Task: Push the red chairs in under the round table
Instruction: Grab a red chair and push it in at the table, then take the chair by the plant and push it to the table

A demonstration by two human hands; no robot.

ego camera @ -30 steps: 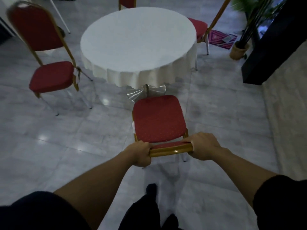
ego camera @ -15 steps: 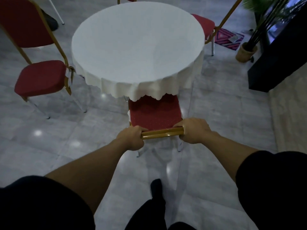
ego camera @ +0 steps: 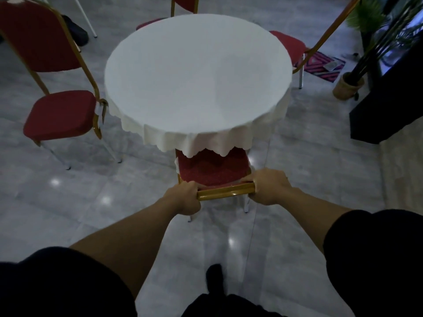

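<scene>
Left side: a red chair (ego camera: pixel 58 115) with a gold frame, seat facing away from the round table (ego camera: pixel 196 76), its back frame just beside the hanging edge of the white tablecloth (ego camera: pixel 160 140); the seat is entirely outside the tabletop. Centre, far side: a second red chair back (ego camera: pixel 185 3), seat edge showing at the table's rim. Centre, near side: the chair being handled (ego camera: pixel 212 170), front part of its seat hidden under the cloth, rear part of the seat and the gold top rail (ego camera: pixel 225 192) exposed. Left hand (ego camera: pixel 184 197): closed around the left end of that rail. Right hand (ego camera: pixel 269 186): closed around the right end, knuckles up; the seat lies directly ahead of both hands, between them and the table. Right side: another red chair (ego camera: pixel 289 45), seat partly under the tabletop, back leaning outward. Far right: a potted plant (ego camera: pixel 349 85) on the grey tiled floor (ego camera: pixel 68 202).
</scene>
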